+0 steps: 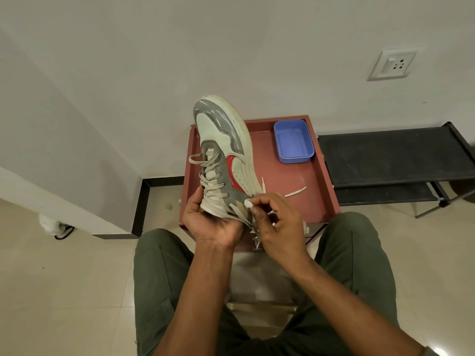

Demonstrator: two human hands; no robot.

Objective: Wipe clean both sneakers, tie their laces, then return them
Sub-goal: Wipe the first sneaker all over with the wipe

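One sneaker visible only: a white, grey and red leather low-top sneaker, held up over the near-left part of the red-brown tray-top table, toe pointing away toward the wall, sole side facing the blue plastic tub at the table's far right. Left hand cups the heel and collar from below, fingers wrapped round it, firm hold. Right hand pinches a small white wad, cloth or tissue, cannot tell which, pressed to the grey heel panel; fingers curled tight round it. Beige flat laces hang loose and untied, ends trailing over the table on the near side. Second sneaker not in view.

Handling guess: shoe looks light, upper semi-stiff, sole rigid and a good brace; glossy grey toe trim likely slippery when damp. Best hold stays at heel or midsole, clear of the floppy laces, which will snag. Wiping step likely under way, tying not yet done.
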